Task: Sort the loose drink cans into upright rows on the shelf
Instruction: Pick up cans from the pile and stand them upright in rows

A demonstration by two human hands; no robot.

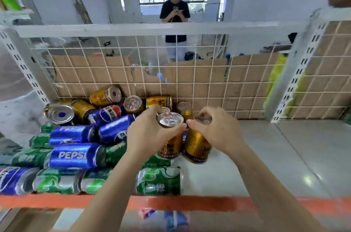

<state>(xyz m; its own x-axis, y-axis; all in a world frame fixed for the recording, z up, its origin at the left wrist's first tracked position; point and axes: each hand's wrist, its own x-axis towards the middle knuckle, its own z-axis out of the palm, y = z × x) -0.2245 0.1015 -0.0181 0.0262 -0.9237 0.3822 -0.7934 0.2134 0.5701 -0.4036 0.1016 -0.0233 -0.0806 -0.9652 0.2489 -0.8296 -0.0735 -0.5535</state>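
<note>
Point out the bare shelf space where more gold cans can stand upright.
Free: the shelf right of the two gold cans the left hand and right hand hold, bordered by the wire mesh behind and the orange rail in front. Crowded: the left side, heaped with lying blue cans, green cans and gold ones.
</note>
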